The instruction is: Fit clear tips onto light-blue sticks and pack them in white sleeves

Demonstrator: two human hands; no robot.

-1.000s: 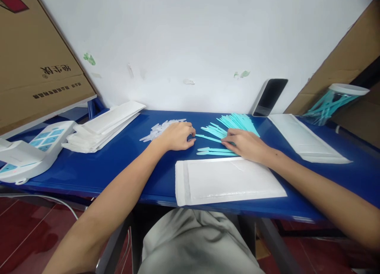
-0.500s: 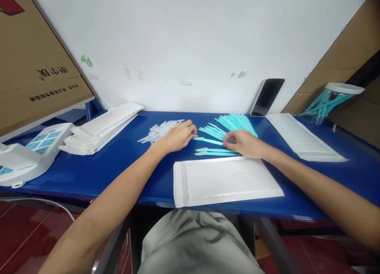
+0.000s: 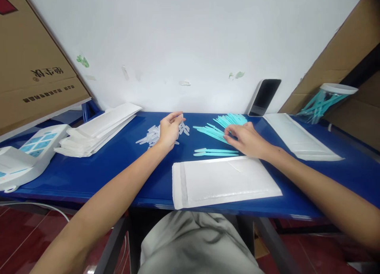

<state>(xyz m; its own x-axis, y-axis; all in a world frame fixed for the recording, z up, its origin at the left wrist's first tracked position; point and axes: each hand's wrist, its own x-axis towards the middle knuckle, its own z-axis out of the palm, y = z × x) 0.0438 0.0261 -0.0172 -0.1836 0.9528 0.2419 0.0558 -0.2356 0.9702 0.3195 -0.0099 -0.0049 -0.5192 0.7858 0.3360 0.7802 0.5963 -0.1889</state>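
My left hand (image 3: 170,130) is raised over a pile of small translucent plastic caps (image 3: 152,135). Its thumb and fingers pinch together, with what looks like one pale cap at the tips. My right hand (image 3: 247,140) is at the near end of a fan of turquoise eyebrow razors (image 3: 212,132), thumb and forefinger closed at the handles. It partly hides a thicker razor bunch (image 3: 230,120) behind. Two turquoise razors (image 3: 215,152) lie side by side nearer me, along the far edge of a white padded envelope (image 3: 228,183).
Stacked white envelopes (image 3: 99,127) and a white-blue power strip (image 3: 38,149) lie on the left. At right are another padded envelope (image 3: 303,137), a leaning phone (image 3: 265,96) and a clear tub of turquoise sticks (image 3: 325,101). Cardboard (image 3: 35,60) stands at far left.
My left hand has moved left and up, off the tip of the razor it was at, to the caps. The single razor between my hands now lies up against the fan, by my right hand.
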